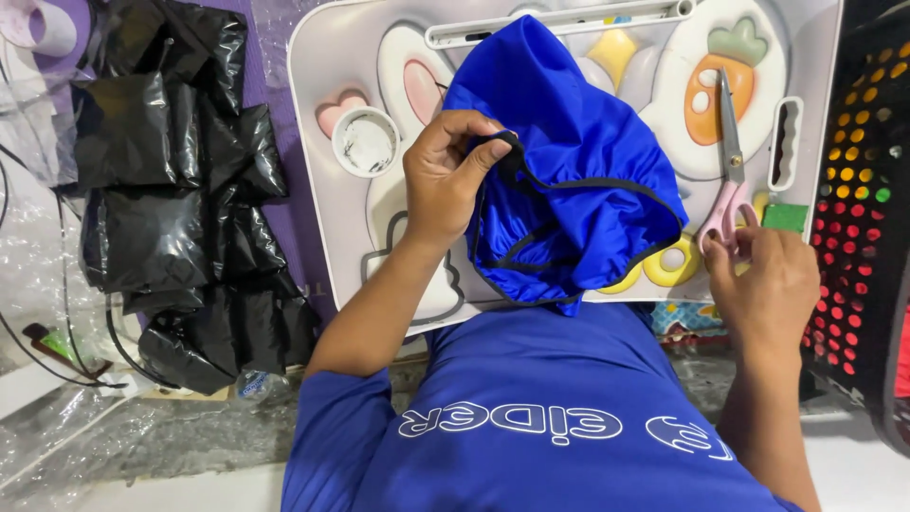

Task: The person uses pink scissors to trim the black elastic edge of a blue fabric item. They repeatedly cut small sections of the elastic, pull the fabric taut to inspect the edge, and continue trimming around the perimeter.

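A shiny blue fabric bonnet (569,161) with black elastic trim lies on a white lap tray (327,104) decorated with cartoon shapes. My left hand (445,175) pinches the black trim at the bonnet's open edge. My right hand (758,280) rests at the tray's right front edge, its fingers on the pink handles of a pair of scissors (728,161) that lie flat on the tray with the blades pointing away from me.
A pile of black plastic-wrapped packets (180,199) lies to the left on clear wrap. A black perforated basket (867,190) stands at the right. A round cup recess (366,142) sits in the tray's left part.
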